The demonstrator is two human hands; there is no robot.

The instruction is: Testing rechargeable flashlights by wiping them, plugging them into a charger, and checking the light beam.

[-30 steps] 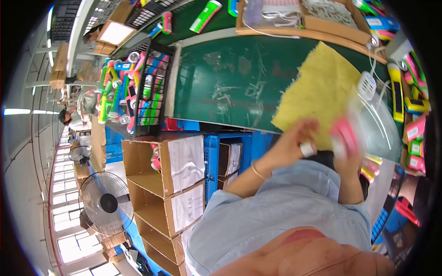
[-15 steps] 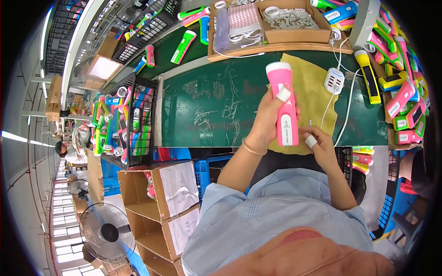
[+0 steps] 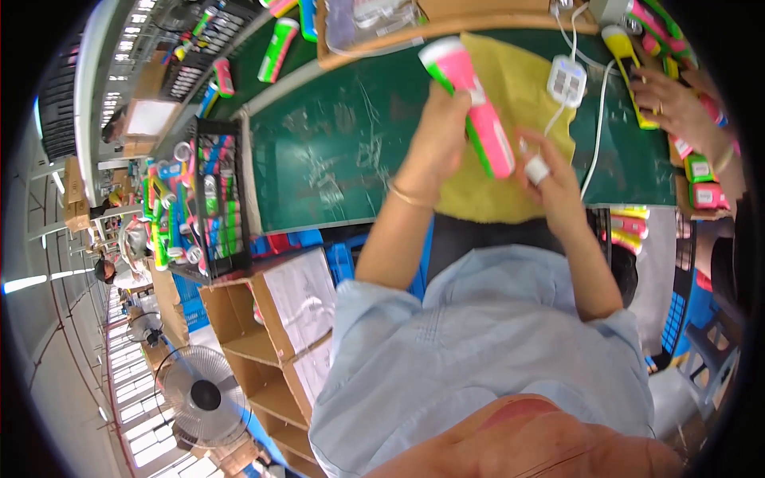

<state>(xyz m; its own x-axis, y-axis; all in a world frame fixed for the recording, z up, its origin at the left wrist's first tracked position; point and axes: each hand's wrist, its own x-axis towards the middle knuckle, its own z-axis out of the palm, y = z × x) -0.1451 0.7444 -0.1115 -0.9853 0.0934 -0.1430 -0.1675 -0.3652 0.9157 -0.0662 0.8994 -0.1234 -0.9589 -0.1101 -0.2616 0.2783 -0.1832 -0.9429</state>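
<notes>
My left hand (image 3: 442, 127) is closed around a pink and green flashlight (image 3: 488, 127), held tilted over the yellow cloth (image 3: 498, 195) with its white head up and away to the left. My right hand (image 3: 550, 171), with white wrapping on one finger, is closed beside the flashlight's lower end, apart from the left hand. Between its fingertips shows a small pale tip, blurred. A thin white charging cable (image 3: 551, 123) runs to this hand from the white power strip (image 3: 566, 82) on the cloth's right edge.
On the right, another person's hand (image 3: 665, 99) reaches over a yellow flashlight (image 3: 624, 54). A black crate (image 3: 219, 191) of flashlights stands left of the green table (image 3: 319, 159). A wooden-edged tray (image 3: 446, 32) lies at the back. Cardboard compartments (image 3: 263, 342) stand at lower left.
The flashlight has turned, showing its green side, and leans left now. My right hand has come closer to its lower end. Another person's hand has entered at the right. The view has shifted.
</notes>
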